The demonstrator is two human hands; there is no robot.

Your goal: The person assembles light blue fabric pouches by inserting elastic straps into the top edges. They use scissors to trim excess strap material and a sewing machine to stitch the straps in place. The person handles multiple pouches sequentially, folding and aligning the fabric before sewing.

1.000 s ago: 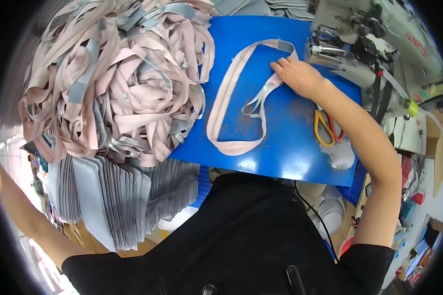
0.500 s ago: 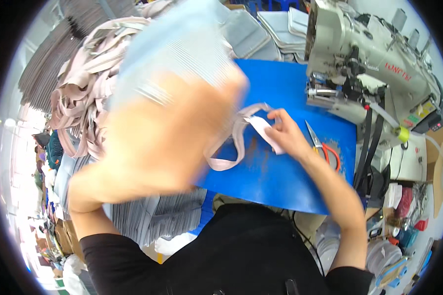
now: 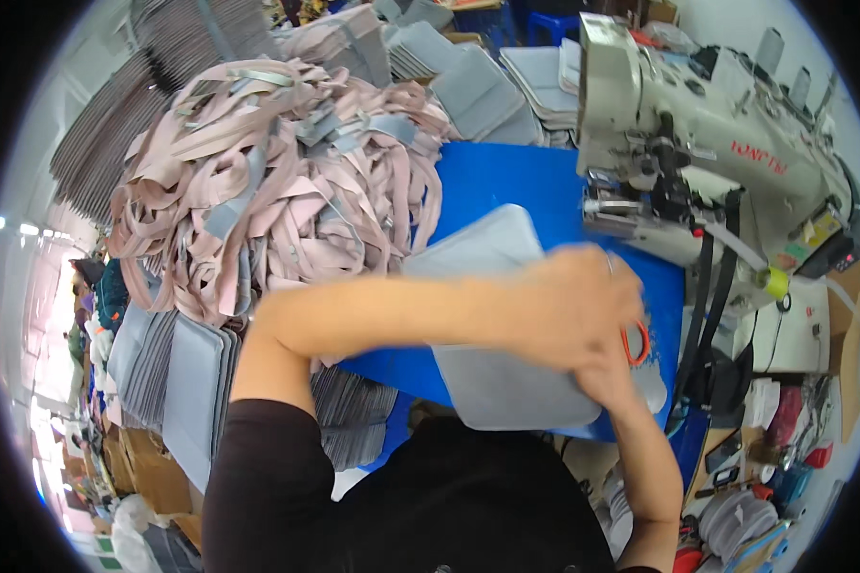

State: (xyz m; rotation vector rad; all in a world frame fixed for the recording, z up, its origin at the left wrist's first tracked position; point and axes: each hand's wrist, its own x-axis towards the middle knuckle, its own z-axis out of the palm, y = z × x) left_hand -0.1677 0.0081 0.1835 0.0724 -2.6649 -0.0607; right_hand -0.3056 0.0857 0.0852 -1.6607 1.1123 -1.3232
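A flat grey panel [image 3: 512,387] with rounded corners lies over the blue tabletop in front of me. My left arm crosses it from the left. My left hand [image 3: 573,301], somewhat blurred, is closed at the panel's right side. My right hand [image 3: 607,374] comes up from below and meets the left at that same edge; its fingers are mostly hidden behind the left hand. Whether a strip lies between the hands cannot be made out. Just right of them show the orange handles of scissors [image 3: 637,342].
A large heap of pink and grey strips [image 3: 296,191] fills the table's left. A sewing machine [image 3: 698,134] stands at the right. Stacked grey panels lie behind [image 3: 487,95] and at lower left [image 3: 196,382]. Bare blue tabletop [image 3: 506,172] shows beyond the panel.
My left hand has brought the grey panel down from the upper left and across to my right hand. The pink strip by my right hand is now out of sight. The strip heap is uncovered.
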